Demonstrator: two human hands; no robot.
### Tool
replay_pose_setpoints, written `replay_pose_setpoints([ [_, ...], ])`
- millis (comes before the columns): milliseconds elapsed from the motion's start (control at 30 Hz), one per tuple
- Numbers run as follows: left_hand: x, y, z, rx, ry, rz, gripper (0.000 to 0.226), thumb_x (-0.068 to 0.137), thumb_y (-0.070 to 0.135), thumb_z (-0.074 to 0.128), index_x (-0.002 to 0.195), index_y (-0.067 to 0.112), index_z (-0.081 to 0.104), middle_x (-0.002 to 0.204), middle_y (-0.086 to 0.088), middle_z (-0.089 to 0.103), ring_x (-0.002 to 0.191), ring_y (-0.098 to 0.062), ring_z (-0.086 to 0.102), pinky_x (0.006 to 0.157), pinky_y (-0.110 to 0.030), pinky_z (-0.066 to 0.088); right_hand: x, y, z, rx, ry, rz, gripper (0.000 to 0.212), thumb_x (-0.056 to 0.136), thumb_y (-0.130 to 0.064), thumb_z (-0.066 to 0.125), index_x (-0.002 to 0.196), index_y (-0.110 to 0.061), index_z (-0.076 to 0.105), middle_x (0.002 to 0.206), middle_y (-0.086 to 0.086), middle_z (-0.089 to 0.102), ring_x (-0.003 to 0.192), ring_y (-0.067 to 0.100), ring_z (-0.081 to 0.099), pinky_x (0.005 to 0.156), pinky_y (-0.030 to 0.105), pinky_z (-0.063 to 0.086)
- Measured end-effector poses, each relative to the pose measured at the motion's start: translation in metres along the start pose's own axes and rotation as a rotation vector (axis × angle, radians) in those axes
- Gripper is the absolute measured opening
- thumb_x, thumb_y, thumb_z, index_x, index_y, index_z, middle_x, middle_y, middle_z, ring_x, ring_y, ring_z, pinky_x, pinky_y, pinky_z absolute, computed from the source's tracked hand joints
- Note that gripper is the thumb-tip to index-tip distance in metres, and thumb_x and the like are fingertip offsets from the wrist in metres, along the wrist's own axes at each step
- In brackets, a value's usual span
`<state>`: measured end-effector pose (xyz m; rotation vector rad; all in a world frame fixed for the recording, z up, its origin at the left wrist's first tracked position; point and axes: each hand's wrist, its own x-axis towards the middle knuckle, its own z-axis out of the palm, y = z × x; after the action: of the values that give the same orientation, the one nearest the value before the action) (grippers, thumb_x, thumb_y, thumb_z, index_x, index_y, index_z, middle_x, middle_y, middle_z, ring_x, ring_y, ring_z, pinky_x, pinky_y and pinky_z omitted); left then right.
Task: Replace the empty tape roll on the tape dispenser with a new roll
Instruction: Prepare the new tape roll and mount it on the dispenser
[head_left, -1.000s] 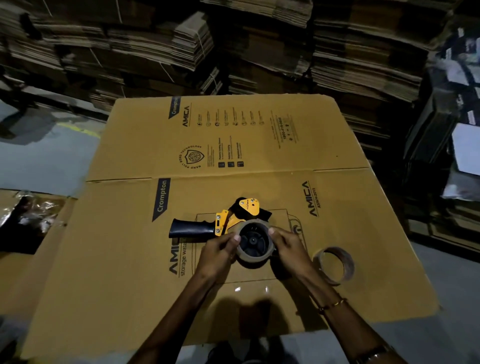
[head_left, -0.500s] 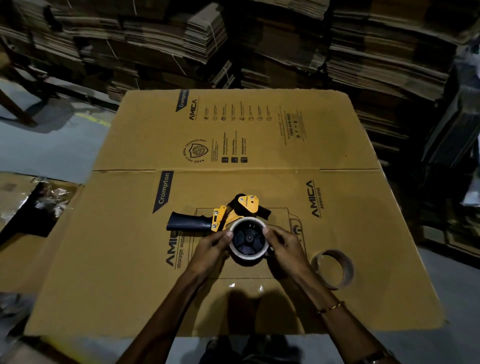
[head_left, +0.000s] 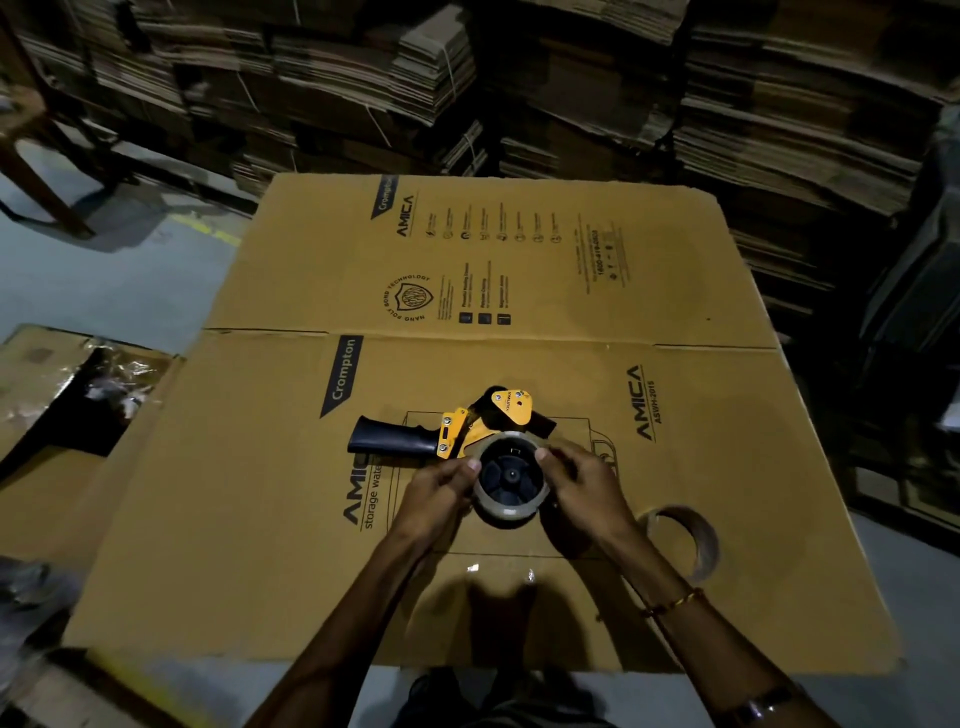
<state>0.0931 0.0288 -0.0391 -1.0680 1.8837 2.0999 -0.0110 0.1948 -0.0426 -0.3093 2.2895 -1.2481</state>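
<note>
A flattened cardboard box (head_left: 519, 270) printed with "Crompton" and "AMICA" lies on the floor and carries everything. Near the middle of its near panel, a tape dispenser (head_left: 467, 431) lies on its side, black handle pointing toward the left edge, yellow frame toward the fold. A new roll of clear tape (head_left: 511, 512) sits around the dispenser's black hub. The left hand (head_left: 434, 501) grips the roll's left side with curled fingers, thumb on the rim. The right hand (head_left: 584, 493) grips its right side the same way, thumb tip on the upper rim. The empty tape core (head_left: 688, 540), a brown cardboard ring, stands on its edge near the right edge of the box, apart from the right hand. Stacks of flattened cartons (head_left: 571, 93) rise beyond the far edge.
</note>
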Motion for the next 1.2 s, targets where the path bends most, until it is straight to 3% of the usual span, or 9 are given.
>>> replay_pose_setpoints([
  [67,-0.001,0.000,0.000,0.013,-0.009,0.015,0.029,0.100,0.028,0.050,0.121,0.016,0.066,0.115,-0.006,0.069,0.107,-0.020,0.064,0.089,-0.037,0.054,-0.001,-0.004,0.005,-0.228,0.043,-0.137,0.058,0.098,-0.052,0.051,0.148,-0.024,0.043,0.145,0.000,0.050,0.131,0.019,0.049,0.102,0.037,0.047],
  [200,-0.003,0.001,0.000,0.009,-0.006,0.043,0.024,0.100,0.027,0.050,0.113,0.017,0.068,0.112,-0.004,0.069,0.106,-0.015,0.063,0.088,-0.033,0.053,-0.009,-0.014,0.019,-0.606,-0.085,-0.341,0.087,0.090,-0.074,0.040,0.159,-0.030,0.009,0.167,-0.005,0.011,0.149,0.016,0.018,0.111,0.042,0.035],
  [300,-0.003,0.002,0.002,0.035,0.010,0.064,0.023,0.100,0.028,0.051,0.104,0.014,0.069,0.108,-0.008,0.070,0.104,-0.018,0.065,0.090,-0.037,0.053,-0.007,-0.010,0.021,-0.675,-0.106,-0.395,0.102,0.084,-0.082,0.038,0.160,-0.025,0.001,0.168,-0.006,0.002,0.151,0.014,0.010,0.115,0.038,0.030],
  [467,-0.006,-0.002,0.011,0.014,0.067,0.094,0.020,0.099,0.023,0.054,0.114,0.019,0.067,0.097,0.014,0.068,0.092,0.000,0.064,0.068,-0.011,0.048,-0.009,0.003,0.021,-0.646,-0.139,-0.445,0.112,0.080,-0.083,0.050,0.159,-0.027,-0.005,0.167,-0.016,-0.011,0.152,0.007,0.006,0.110,0.028,0.027],
  [567,-0.006,-0.003,0.009,-0.029,0.085,0.074,0.020,0.098,0.023,0.056,0.114,0.020,0.067,0.098,0.010,0.068,0.094,-0.008,0.065,0.072,-0.018,0.053,-0.007,0.002,0.020,-0.397,-0.169,-0.371,0.104,0.082,-0.074,0.059,0.159,-0.031,0.003,0.166,-0.018,-0.002,0.146,0.004,0.019,0.107,0.028,0.031],
  [700,-0.003,-0.004,0.007,-0.022,0.079,0.054,0.024,0.097,0.027,0.057,0.115,0.017,0.069,0.103,-0.005,0.072,0.093,-0.021,0.064,0.079,-0.035,0.052,-0.004,0.013,0.019,-0.006,0.040,-0.130,0.058,0.094,-0.050,0.051,0.145,-0.022,0.044,0.142,-0.001,0.041,0.128,0.006,0.043,0.091,0.007,0.039],
  [800,0.002,-0.006,0.007,0.044,0.090,0.043,0.033,0.097,0.031,0.057,0.124,0.014,0.066,0.116,-0.002,0.070,0.106,-0.019,0.063,0.093,-0.037,0.053,0.000,0.027,0.022,0.138,0.031,-0.044,0.027,0.104,-0.035,0.045,0.127,-0.030,0.059,0.128,0.000,0.060,0.123,0.017,0.056,0.095,0.025,0.051],
  [1000,0.008,-0.004,0.004,0.124,0.073,0.047,0.033,0.098,0.034,0.056,0.124,0.017,0.066,0.117,0.001,0.069,0.107,-0.015,0.062,0.096,-0.039,0.052,0.005,0.028,0.026,0.147,0.010,-0.002,0.031,0.106,-0.031,0.043,0.130,-0.024,0.063,0.129,0.000,0.063,0.119,0.013,0.058,0.096,0.027,0.050],
  [1200,0.011,-0.005,-0.001,0.125,0.021,0.018,0.026,0.097,0.031,0.058,0.113,0.016,0.072,0.105,-0.003,0.073,0.094,-0.017,0.064,0.076,-0.028,0.049,0.004,0.028,0.027,0.043,0.025,-0.047,0.034,0.106,-0.029,0.044,0.129,-0.014,0.063,0.121,0.002,0.058,0.114,0.017,0.058,0.091,0.024,0.049],
])
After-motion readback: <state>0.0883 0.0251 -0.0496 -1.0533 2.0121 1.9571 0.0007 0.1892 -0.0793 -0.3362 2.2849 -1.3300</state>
